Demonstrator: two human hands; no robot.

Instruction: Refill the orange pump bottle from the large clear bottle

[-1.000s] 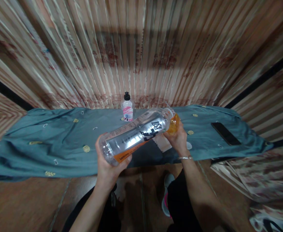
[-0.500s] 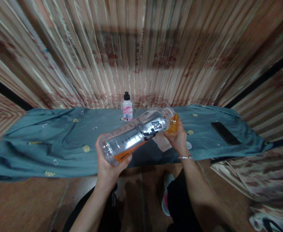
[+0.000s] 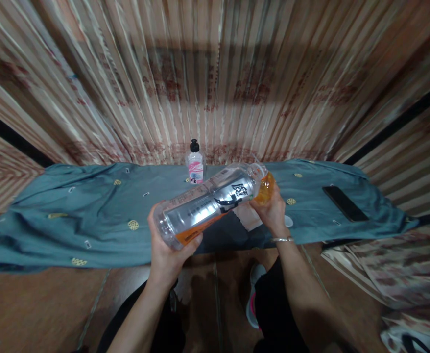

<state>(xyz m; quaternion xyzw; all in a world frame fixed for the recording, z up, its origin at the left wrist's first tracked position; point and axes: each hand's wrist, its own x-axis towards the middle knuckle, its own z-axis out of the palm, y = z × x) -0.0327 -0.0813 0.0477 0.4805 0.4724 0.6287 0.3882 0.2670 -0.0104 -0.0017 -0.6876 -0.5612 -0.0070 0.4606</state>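
Observation:
My left hand [image 3: 169, 255] grips the base of a large clear plastic bottle [image 3: 207, 203] with a grey, black and orange label. The bottle is tipped nearly flat, its neck pointing right and away from me. At the neck, my right hand [image 3: 272, 211] holds a small container of orange liquid [image 3: 265, 188]; the bottle's mouth meets it. A white paper or cloth piece [image 3: 246, 217] lies on the blue cloth just under the bottle's neck.
A blue patterned cloth [image 3: 90, 220] covers a low surface across the view. A small pink-labelled bottle with a black cap [image 3: 195, 166] stands at its back edge, a black phone [image 3: 345, 203] lies at the right. Striped curtains hang behind. My legs and a shoe are below.
Almost nothing differs; the view has shifted slightly and both hands keep the same hold on the tipped bottle and the orange container.

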